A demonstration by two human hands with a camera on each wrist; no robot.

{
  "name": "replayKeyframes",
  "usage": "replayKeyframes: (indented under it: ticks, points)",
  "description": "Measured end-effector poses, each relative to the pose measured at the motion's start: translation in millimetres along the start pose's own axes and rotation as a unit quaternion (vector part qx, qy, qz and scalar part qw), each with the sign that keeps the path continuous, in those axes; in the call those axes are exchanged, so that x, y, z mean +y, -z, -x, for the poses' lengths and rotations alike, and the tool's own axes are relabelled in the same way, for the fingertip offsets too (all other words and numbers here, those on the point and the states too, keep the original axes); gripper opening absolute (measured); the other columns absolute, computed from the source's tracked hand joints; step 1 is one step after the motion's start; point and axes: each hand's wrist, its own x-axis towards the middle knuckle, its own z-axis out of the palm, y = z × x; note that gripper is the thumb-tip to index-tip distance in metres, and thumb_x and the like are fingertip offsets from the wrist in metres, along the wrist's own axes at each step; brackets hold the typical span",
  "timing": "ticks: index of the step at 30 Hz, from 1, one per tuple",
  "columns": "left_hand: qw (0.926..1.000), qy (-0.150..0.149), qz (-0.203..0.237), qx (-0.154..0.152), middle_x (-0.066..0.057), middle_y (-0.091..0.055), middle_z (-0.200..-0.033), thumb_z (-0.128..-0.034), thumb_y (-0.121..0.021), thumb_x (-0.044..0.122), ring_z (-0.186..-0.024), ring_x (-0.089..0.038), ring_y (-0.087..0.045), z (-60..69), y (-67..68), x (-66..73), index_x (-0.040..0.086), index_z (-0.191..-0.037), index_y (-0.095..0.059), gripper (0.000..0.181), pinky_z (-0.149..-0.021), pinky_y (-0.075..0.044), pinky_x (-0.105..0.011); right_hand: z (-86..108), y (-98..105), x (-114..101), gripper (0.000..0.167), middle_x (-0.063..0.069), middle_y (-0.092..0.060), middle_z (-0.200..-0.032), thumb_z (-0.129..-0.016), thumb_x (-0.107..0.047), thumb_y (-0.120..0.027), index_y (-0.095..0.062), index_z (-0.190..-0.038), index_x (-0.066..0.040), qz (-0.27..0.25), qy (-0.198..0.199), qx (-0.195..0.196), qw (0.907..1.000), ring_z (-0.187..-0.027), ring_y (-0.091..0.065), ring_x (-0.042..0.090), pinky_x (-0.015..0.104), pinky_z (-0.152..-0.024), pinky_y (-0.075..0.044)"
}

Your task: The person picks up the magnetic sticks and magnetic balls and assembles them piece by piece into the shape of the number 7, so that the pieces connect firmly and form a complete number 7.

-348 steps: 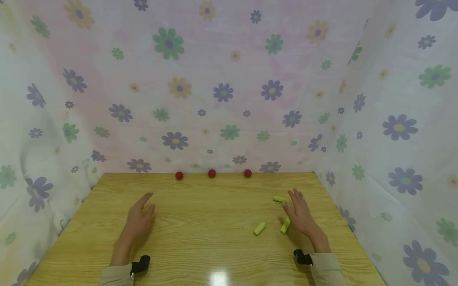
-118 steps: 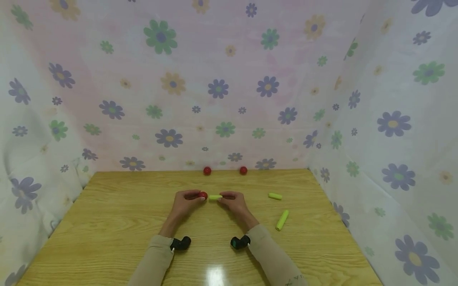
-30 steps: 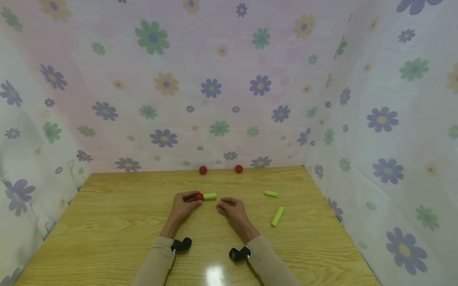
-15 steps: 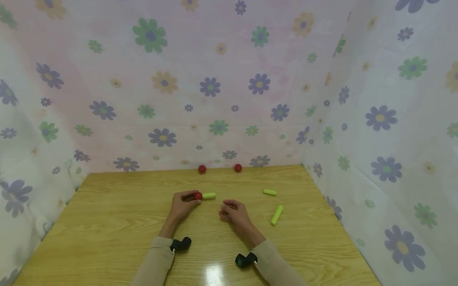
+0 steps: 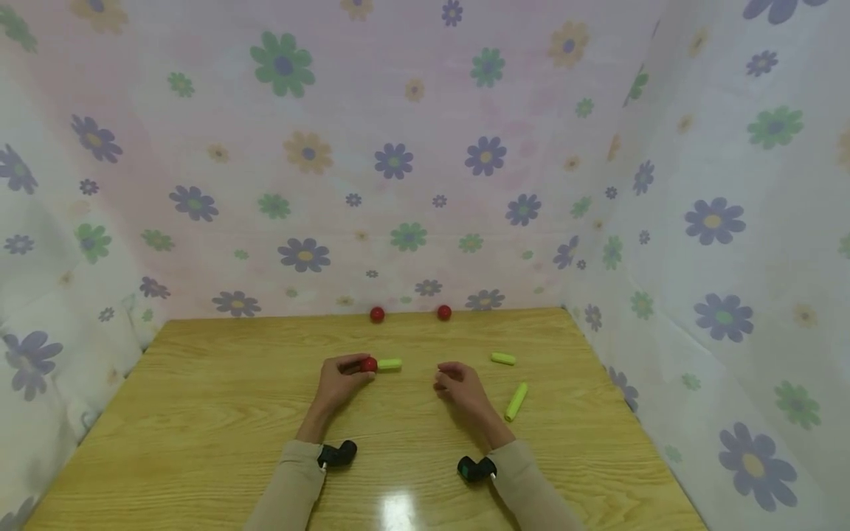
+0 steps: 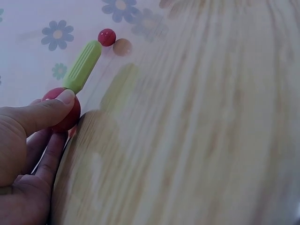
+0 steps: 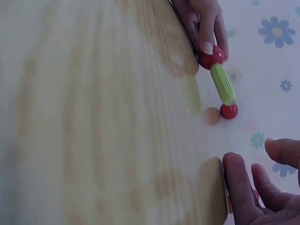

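Observation:
My left hand [image 5: 337, 383] pinches a red ball [image 5: 368, 365] between thumb and fingers, low over the table. A ribbed light-green stick [image 6: 82, 66] juts out of the ball, end-on to it, pointing right; only the ball is held. My right hand [image 5: 466, 389] is apart from it to the right, fingers loosely bent, with a gap between thumb and fingers and nothing in them. Closest to that hand lie two loose green sticks, a shorter one [image 5: 502, 359] farther back and a longer-looking one [image 5: 516, 402] nearer me.
Two more red balls, one in the middle [image 5: 377, 315] and one to its right [image 5: 444, 313], sit at the back edge of the wood-grain table [image 5: 219, 413]. Flower-printed cloth [image 5: 425, 184] encloses the back and both sides.
The left hand took a red ball from the back edge; the right hand took a green stick. Ball and stick, earlier apart, are now joined. The right hand released the stick and moved right.

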Motion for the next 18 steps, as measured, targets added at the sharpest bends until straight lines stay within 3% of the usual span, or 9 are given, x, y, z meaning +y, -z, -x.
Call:
replayKeyframes:
  ticks: [3,9,18]
  points:
    - [1.0000,0.003,0.004,-0.002,-0.029,-0.068,-0.123,-0.0831,-0.081,-0.005,-0.113,-0.040,-0.068,-1.1,-0.6,-1.2,-0.008,-0.124,-0.069,0.043,-0.081,-0.057,-0.018,-5.8,5,-2,0.037,0.026,-0.065,-0.115,-0.104,-0.009,-0.059,-0.054,-0.134,0.011,0.015,0.013,0.000,0.9998,-0.097,-0.070,0.030,0.040,-0.085,-0.060]
    - [1.0000,-0.001,0.001,0.001,-0.028,-0.069,-0.120,-0.0833,-0.080,-0.006,-0.109,-0.036,-0.070,-1.8,-2.5,-0.8,-0.009,-0.124,-0.069,0.042,-0.080,-0.058,-0.020,-19.4,19,-2,0.057,0.031,-0.055,-0.130,-0.104,-0.009,-0.059,-0.033,-0.149,0.012,0.036,0.032,-0.057,0.9973,-0.102,-0.070,0.039,0.043,-0.085,-0.061]
    - [1.0000,-0.001,0.000,0.010,-0.027,-0.070,-0.119,-0.0814,-0.081,-0.007,-0.106,-0.032,-0.071,0.1,-2.4,1.2,-0.007,-0.119,-0.072,0.039,-0.080,-0.058,-0.021,-41.5,21,2,0.061,0.032,-0.052,-0.133,-0.104,-0.011,-0.058,-0.028,-0.153,0.009,0.045,0.036,-0.039,0.9976,-0.097,-0.072,0.033,0.039,-0.082,-0.062]
